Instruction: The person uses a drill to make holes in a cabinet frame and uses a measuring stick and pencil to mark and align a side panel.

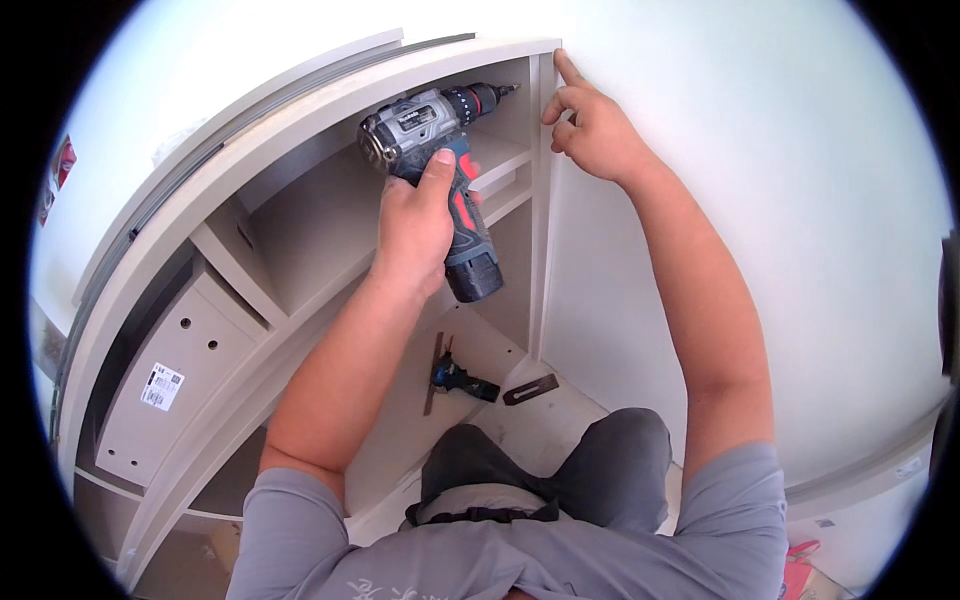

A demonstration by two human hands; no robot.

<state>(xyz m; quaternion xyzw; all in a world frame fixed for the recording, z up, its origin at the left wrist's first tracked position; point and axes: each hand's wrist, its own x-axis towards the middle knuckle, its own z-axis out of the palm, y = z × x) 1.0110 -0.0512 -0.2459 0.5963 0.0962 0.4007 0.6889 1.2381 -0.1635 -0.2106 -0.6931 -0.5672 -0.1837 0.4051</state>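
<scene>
My left hand [415, 225] is wrapped round the grip of a grey and black cordless drill [425, 120] with red trim. The drill lies level, its bit pointing right at the inside of the side panel [541, 210] of a beige cabinet [300, 290]; whether the tip touches the panel I cannot tell. On the panel's outer side is my right hand [597, 130], holding nothing. Its index finger reaches up to the top corner where the cabinet meets the white wall [840, 250], and the other fingers are loosely bent and apart.
On the floor between cabinet and my knees lie a second, blue and black power tool [462, 382], a thin brown strip [431, 388] and a slotted dark plate [531, 390]. A drawer-like panel [215, 315] with a white label sits in the cabinet's left part. Shelves cross its inside.
</scene>
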